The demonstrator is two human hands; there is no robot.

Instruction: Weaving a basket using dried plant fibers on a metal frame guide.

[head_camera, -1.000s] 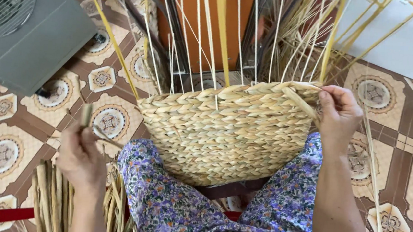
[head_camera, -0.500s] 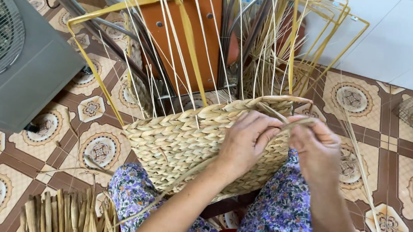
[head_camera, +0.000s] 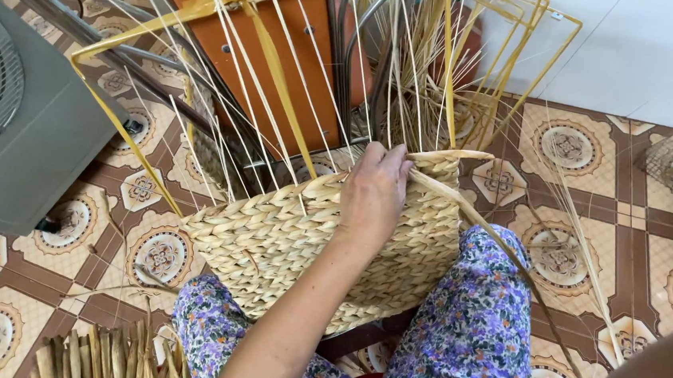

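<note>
At basket rim, upper right corner: left hand [head_camera: 374, 193] flat on the weave, fingers curled over the edge onto a flat straw strand [head_camera: 463, 211].

Grip on strand looks closed, fingertips partly hidden. Right hand not visible, only an arm at lower right; state not determinable. Woven straw basket [head_camera: 284, 241] propped on lap, tilted, upright stakes [head_camera: 278, 112] fanning from rim. Interior hidden; contents not determinable. Risk, judged: strand kinking or splitting at the rim bend; loose stakes slipping out of line. Bundle of dried reeds [head_camera: 111, 359] on tiled floor [head_camera: 564, 147], lower left. Grey fan [head_camera: 14, 116] at left edge.
</note>
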